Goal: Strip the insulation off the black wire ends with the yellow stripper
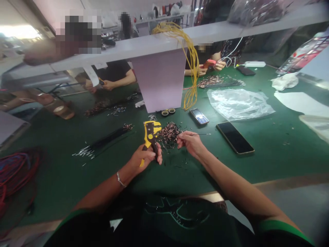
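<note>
The left hand [149, 155] is closed around the handles of a yellow-and-black wire stripper [149, 132], over the green table [267, 168]. Its long axis runs away from the person, head far, mouth facing right. The right hand [191, 141] pinches a thin dark wire [203, 134], lying crosswise, free tip pointing right. Marks on the keypad phone [199, 116] are too small to read.
</note>
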The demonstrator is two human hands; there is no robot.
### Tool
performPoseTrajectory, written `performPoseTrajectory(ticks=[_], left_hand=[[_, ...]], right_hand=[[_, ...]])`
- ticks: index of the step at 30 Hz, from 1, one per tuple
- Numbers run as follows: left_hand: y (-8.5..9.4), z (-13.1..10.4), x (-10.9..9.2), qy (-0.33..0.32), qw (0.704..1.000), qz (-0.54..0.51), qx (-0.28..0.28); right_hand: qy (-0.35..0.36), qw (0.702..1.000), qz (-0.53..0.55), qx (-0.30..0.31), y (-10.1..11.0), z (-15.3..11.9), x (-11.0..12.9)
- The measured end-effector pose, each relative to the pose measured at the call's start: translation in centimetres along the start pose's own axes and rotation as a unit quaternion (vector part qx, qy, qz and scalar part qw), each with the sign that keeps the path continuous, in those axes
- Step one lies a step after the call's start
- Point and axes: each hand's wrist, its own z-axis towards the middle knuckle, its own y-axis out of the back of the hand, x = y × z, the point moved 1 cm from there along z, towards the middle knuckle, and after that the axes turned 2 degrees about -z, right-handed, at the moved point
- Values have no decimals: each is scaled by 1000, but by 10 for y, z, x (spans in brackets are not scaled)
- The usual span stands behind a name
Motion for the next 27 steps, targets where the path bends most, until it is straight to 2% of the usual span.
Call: performPoseTrajectory(ticks=[4, 6, 10, 18, 27], left_hand=[[1, 5, -17, -68, 998, 4, -12], [2, 6, -18, -61, 998, -7, -11], [2, 7, -8, -23, 1000, -12, -10], [10, 14, 15, 7, 999, -29, -34], [2, 10, 15, 10, 995, -94, -7]], right_hand=[[-13, 999, -20, 36, -5, -6, -2], [-26, 997, -33, 61, -11, -12, -4], [-55, 992, -57, 101, -19, -21, -11], [-75, 990, -67, 96, -9, -22, -13], [-85, 989, -78, 95, -9, -25, -18]])
